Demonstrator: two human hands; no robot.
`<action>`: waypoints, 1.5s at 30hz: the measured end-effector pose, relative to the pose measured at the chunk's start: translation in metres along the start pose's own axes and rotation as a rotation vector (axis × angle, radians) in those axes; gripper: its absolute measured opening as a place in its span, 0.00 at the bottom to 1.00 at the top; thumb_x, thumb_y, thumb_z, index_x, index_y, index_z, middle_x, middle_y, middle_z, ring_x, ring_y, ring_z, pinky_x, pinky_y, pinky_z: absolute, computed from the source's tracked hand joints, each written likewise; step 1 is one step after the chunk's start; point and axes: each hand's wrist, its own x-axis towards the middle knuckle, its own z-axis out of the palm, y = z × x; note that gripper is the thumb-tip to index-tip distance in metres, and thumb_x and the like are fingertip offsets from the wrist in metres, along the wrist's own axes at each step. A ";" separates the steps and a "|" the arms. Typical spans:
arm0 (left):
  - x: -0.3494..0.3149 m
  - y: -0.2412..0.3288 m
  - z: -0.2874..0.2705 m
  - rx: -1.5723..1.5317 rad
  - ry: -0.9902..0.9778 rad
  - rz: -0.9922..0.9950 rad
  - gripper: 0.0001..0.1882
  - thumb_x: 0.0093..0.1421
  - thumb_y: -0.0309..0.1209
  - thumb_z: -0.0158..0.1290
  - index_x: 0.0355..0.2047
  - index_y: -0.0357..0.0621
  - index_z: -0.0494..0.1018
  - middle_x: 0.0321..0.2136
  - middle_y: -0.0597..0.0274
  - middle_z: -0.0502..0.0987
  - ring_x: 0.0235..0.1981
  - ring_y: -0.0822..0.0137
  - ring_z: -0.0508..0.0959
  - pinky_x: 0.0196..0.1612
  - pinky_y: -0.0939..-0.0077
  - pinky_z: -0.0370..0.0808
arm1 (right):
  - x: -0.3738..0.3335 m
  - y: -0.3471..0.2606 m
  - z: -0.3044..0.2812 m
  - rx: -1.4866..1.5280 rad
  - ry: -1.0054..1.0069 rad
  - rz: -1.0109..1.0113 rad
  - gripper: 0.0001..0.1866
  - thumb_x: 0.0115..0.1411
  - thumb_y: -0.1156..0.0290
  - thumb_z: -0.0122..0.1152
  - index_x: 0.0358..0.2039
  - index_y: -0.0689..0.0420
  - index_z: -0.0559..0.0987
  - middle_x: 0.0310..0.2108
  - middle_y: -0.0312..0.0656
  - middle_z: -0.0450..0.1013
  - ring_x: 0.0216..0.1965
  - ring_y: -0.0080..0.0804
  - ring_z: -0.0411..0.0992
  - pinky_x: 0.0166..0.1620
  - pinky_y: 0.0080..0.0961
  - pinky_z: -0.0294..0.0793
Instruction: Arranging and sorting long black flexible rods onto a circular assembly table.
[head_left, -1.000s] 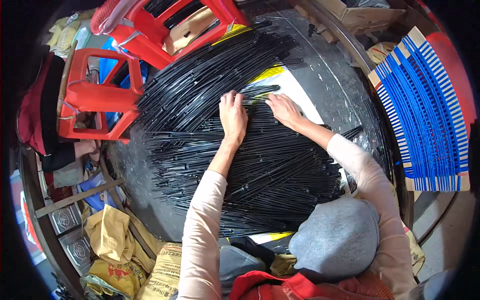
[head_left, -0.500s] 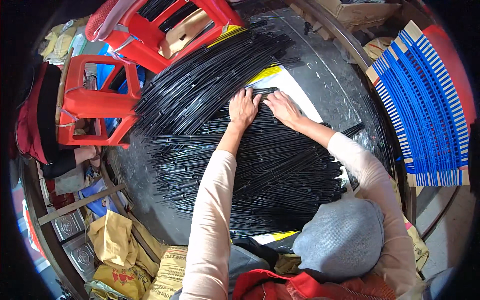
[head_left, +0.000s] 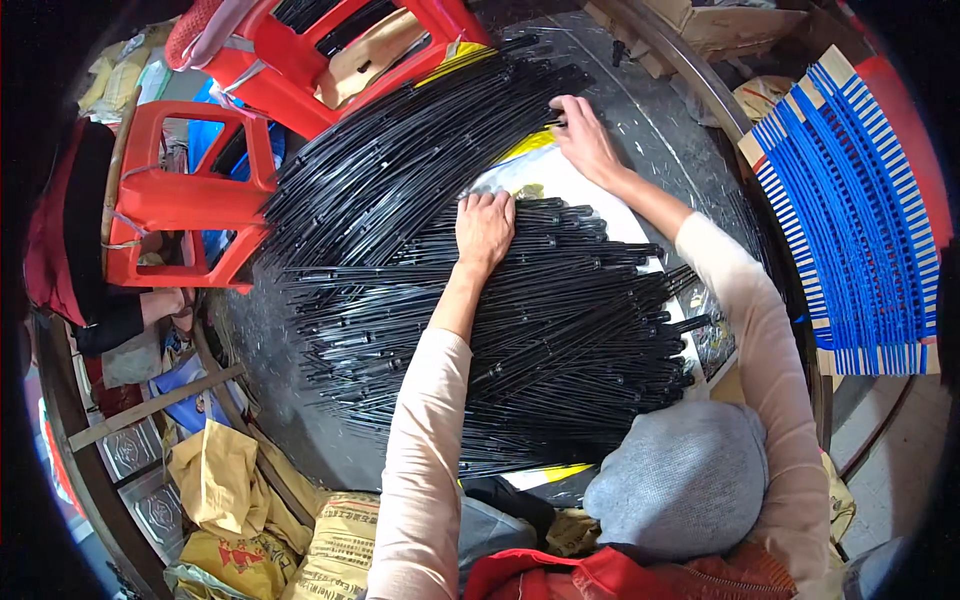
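Two heaps of thin black rods with small block-like ends lie before me. My left hand [head_left: 485,235] rests palm down on the top edge of the near heap [head_left: 500,330], its fingers side by side and bent slightly down at the tips. To the right, my right hand [head_left: 588,145] is raised with fingers apart and slightly curled, beside the right ends of the far heap [head_left: 420,150]. I see nothing held in it. Between the heaps shows a white sheet [head_left: 590,195] with yellow print.
Red plastic stools [head_left: 190,195] stand at the left and far left. A wooden frame strung with blue cord [head_left: 850,210] is at the right. Paper sacks [head_left: 225,480] lie lower left. A grey knitted cap [head_left: 680,480] fills the lower middle. A person's leg [head_left: 160,305] shows at left.
My right hand has left the near heap and moved up and right to the far heap's ends. My left hand has shifted slightly nearer. More of the white sheet shows.
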 end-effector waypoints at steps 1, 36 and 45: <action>-0.001 0.001 0.000 0.009 0.002 -0.009 0.14 0.67 0.39 0.40 0.34 0.46 0.72 0.30 0.57 0.77 0.37 0.54 0.75 0.46 0.59 0.68 | 0.007 0.001 0.007 0.158 -0.064 0.174 0.21 0.53 0.80 0.56 0.50 0.61 0.70 0.43 0.48 0.72 0.43 0.40 0.73 0.49 0.35 0.72; 0.054 -0.015 -0.037 0.262 0.127 0.026 0.22 0.50 0.28 0.56 0.48 0.49 0.69 0.37 0.60 0.69 0.41 0.59 0.70 0.44 0.66 0.68 | -0.091 -0.086 0.030 -0.205 -0.462 -0.016 0.22 0.66 0.54 0.46 0.36 0.63 0.76 0.38 0.51 0.72 0.42 0.44 0.70 0.49 0.44 0.66; 0.033 -0.019 -0.037 0.341 0.125 0.382 0.15 0.53 0.28 0.49 0.42 0.42 0.72 0.49 0.58 0.70 0.48 0.60 0.70 0.51 0.69 0.67 | -0.096 -0.089 0.029 -0.231 -0.437 -0.012 0.26 0.65 0.52 0.46 0.46 0.64 0.75 0.41 0.50 0.71 0.45 0.42 0.68 0.51 0.39 0.64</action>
